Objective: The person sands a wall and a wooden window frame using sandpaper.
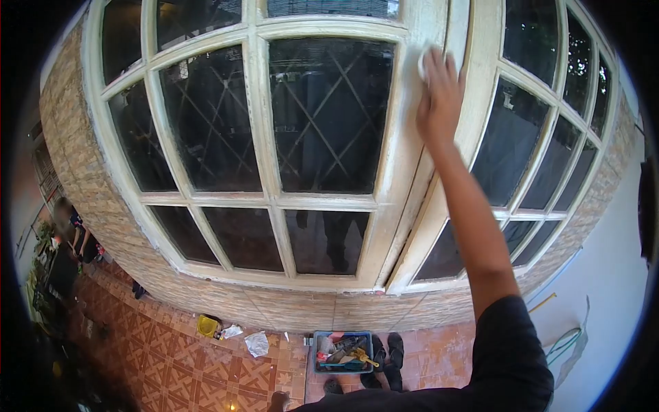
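My right hand [441, 96] is raised to the wide upright post of a cream-painted window frame [397, 137]. Its fingers press a small white pad-like thing [422, 66] flat against the wood, and only the pad's edge shows beside them. Dark glass panes [333, 117] with a diagonal lattice behind them lie to the left of this hand. Low at the bottom edge, a small part of my left hand [279, 401] shows over the tiled floor, its fingers mostly hidden.
Below the window runs a stone-clad wall [240, 296]. A blue crate [343, 369] of tools stands on the tiles near my feet, beside dark footwear [395, 349]. A yellow container [207, 326] and crumpled plastic [257, 344] lie leftward. Another person [82, 237] is at far left.
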The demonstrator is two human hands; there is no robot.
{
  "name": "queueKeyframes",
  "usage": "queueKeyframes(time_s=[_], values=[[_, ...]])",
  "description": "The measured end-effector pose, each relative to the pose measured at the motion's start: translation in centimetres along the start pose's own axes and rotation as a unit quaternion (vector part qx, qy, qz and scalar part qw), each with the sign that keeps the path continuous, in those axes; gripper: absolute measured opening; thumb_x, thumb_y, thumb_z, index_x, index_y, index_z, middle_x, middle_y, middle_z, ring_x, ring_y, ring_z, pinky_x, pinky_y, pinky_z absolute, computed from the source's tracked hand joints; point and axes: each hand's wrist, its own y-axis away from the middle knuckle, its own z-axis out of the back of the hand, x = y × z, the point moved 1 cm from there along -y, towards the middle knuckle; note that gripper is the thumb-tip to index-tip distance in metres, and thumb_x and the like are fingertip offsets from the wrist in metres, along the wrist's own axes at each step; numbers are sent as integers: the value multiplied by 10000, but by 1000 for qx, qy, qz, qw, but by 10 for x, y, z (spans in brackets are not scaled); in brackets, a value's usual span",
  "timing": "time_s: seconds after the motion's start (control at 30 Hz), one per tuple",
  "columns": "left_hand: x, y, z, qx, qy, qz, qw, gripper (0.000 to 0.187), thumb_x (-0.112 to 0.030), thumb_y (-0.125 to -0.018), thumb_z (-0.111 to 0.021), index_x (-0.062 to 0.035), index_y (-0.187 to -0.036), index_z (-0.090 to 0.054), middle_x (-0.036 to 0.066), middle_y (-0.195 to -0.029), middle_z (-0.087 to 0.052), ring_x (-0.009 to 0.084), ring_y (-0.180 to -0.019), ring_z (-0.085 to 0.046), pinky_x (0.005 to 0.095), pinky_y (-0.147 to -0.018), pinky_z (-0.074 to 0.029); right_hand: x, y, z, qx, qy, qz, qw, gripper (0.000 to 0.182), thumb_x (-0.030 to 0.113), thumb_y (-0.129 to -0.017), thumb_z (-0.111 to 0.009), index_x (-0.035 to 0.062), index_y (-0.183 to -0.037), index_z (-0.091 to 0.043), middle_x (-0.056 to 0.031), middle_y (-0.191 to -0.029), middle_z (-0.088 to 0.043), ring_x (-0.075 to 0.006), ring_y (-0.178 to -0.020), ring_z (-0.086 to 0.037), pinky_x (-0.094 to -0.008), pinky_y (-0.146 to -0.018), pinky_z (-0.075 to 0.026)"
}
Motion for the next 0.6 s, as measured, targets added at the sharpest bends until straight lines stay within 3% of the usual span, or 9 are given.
queueKeyframes(time_s=[0.17,0.27,0.37,0.47,0.57,0.6], values=[[-1,1,-5,-2,12,1,1000,218,-271,-845,-561,-94,-897,-678,118,-757,-678,304,-771,-666,444,-698,-515,-5,11,-24,17,52,-4,999,634,-58,-791,-485,107,-1401,-438,-102,-1452,-441,-334,-1387,-331,-581,-1125,-181],[0,8,-10,4,15,-1,1000,223,-274,-847,-558,-92,-896,-678,119,-764,-679,304,-779,-666,445,-702,-515,27,95,-5,147,39,-53,987,689,-48,-758,-493,78,-1428,-394,-127,-1490,-381,-359,-1399,-299,-613,-1117,-168],[1,16,-16,8,11,-7,1000,228,-277,-849,-555,-91,-895,-677,121,-770,-679,304,-786,-666,445,-706,-515,51,195,17,262,21,-69,962,628,5,-779,-496,78,-1400,-444,-121,-1486,-390,-342,-1394,-315,-603,-1106,-184],[3,16,-12,6,11,-8,1000,233,-281,-850,-552,-90,-894,-677,122,-777,-680,304,-793,-666,446,-711,-515,56,200,28,247,20,-50,968,619,-3,-781,-494,92,-1391,-456,-126,-1479,-399,-356,-1384,-334,-595,-1117,-169],[8,11,-4,6,8,-8,1000,238,-284,-852,-548,-89,-893,-677,124,-784,-680,304,-801,-666,446,-715,-515,29,129,19,120,-13,-108,987,617,-54,-775,-477,84,-1376,-471,-134,-1472,-410,-395,-1388,-310,-581,-1135,-151],[10,13,-2,6,6,-5,1000,239,-285,-853,-547,-88,-893,-677,124,-786,-680,304,-803,-666,447,-716,-515,21,95,19,28,-34,-84,996,602,-71,-782,-484,78,-1365,-482,-130,-1464,-422,-387,-1391,-309,-569,-1141,-153]])
